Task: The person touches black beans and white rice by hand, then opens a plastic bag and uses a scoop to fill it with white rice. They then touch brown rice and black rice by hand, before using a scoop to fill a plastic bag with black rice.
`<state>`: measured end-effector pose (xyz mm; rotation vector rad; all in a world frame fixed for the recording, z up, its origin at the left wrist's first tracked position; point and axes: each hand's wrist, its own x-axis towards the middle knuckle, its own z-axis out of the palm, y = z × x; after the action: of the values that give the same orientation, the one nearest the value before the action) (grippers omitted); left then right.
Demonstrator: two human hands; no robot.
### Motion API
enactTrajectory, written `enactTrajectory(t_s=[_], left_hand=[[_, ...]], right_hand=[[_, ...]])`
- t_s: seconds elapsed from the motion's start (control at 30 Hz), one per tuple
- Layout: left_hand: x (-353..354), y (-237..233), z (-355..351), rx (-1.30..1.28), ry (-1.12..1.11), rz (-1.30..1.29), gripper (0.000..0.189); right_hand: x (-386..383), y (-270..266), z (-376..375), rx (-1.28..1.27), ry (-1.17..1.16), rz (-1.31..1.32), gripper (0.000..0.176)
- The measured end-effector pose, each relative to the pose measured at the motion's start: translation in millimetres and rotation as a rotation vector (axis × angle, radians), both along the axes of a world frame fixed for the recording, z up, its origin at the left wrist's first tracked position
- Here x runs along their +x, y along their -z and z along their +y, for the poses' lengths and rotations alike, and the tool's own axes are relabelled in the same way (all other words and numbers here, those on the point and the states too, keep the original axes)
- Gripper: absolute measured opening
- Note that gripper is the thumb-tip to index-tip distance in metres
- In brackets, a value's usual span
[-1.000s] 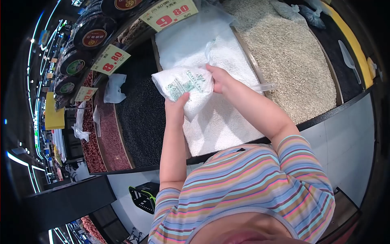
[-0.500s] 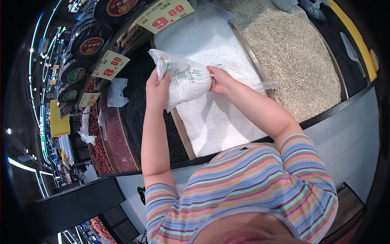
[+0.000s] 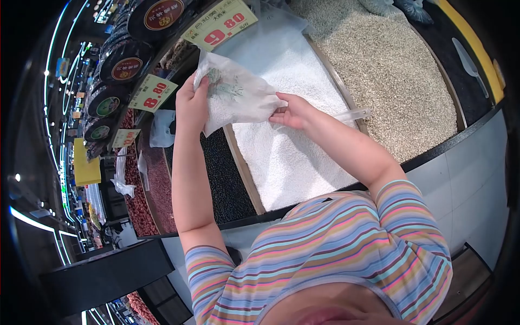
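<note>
A translucent plastic bag (image 3: 235,92) with green print is stretched between my hands, above a bin of small white grains (image 3: 300,157). My left hand (image 3: 192,103) is closed on the bag's left edge, thumb on the near side. At the bag's gathered right end, my right hand (image 3: 292,111) pinches the plastic between thumb and fingers. The bag looks creased and fairly flat, with white showing through it. A clear scoop handle (image 3: 352,115) sticks out over the bin's right divider, close to my right forearm.
Beige grains (image 3: 384,76) fill the bin to the right; black beans (image 3: 222,173) lie in the one to the left. Price signs (image 3: 221,24) and round dark packages (image 3: 127,67) line the back left. A metal scoop (image 3: 468,62) rests at far right.
My left hand has moved left with its side of the bag. The bag, bulging with white grains before, now looks flatter and more stretched. My right hand's lower fingers have loosened.
</note>
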<state>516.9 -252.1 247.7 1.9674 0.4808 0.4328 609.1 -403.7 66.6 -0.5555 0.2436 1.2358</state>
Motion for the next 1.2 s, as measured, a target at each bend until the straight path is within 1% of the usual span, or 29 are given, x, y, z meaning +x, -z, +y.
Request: enactTrajectory(t_s=[0.13, 0.23, 0.33, 0.37, 0.43, 0.53, 0.6, 0.67, 0.7, 0.8, 0.9, 0.97, 1.07, 1.1, 1.2], left_hand=[[5.0, -9.6, -1.6, -0.065, 0.020, -0.008, 0.030], [6.9, -17.0, 1.2, -0.029, 0.014, -0.022, 0.031], [4.8, -32.5, 2.4, -0.047, 0.071, -0.064, 0.031], [2.9, -39.4, -1.6, -0.069, 0.078, -0.064, 0.032], [2.0, -44.1, 6.3, 0.011, 0.104, -0.044, 0.033], [-2.1, -51.3, 8.4, 0.064, 0.130, 0.012, 0.035], [-4.3, -55.7, 3.8, 0.085, 0.143, 0.062, 0.036], [-7.1, -59.9, -4.5, 0.112, 0.157, 0.117, 0.036], [-6.3, -55.8, -2.5, 0.083, 0.200, 0.094, 0.035], [-3.5, -46.1, 2.8, 0.069, 0.253, 0.090, 0.034], [-5.4, -51.1, -10.7, 0.164, 0.225, 0.202, 0.030], [-5.0, -53.5, -17.5, 0.196, 0.242, 0.260, 0.025], [-4.7, -56.6, -24.1, 0.281, 0.241, 0.305, 0.026], [-5.6, -57.0, -26.9, 0.262, 0.202, 0.300, 0.024], [-8.6, -49.8, -17.0, 0.270, 0.179, 0.287, 0.025]], right_hand=[[3.2, 0.6, -3.8, 0.030, -0.046, -0.088, 0.059], [5.7, -8.1, -13.6, 0.013, -0.098, -0.202, 0.059], [7.5, -28.1, -26.8, -0.043, -0.150, -0.406, 0.063], [10.2, -36.5, -30.1, -0.066, -0.164, -0.515, 0.065], [14.7, -55.0, -35.4, -0.110, -0.187, -0.733, 0.069], [25.5, -83.0, -37.0, -0.217, -0.237, -1.025, 0.067], [35.2, -89.2, -32.3, -0.245, -0.174, -1.179, 0.064], [40.1, -114.9, -34.7, -0.268, -0.102, -1.337, 0.061], [42.4, -125.0, -32.7, -0.279, -0.057, -1.446, 0.059], [49.4, -151.6, -24.2, -0.258, 0.200, -1.926, 0.059], [50.8, -172.2, -6.2, -0.373, 0.504, -2.422, 0.058], [50.3, -188.8, -0.9, -0.353, 0.353, -2.484, 0.049], [56.6, -206.1, 8.9, -0.345, 0.171, -2.558, 0.034], [60.7, -210.0, 12.4, -0.346, 0.116, -2.579, 0.029], [71.1, -213.9, 18.0, -0.332, 0.078, -2.557, 0.018]])
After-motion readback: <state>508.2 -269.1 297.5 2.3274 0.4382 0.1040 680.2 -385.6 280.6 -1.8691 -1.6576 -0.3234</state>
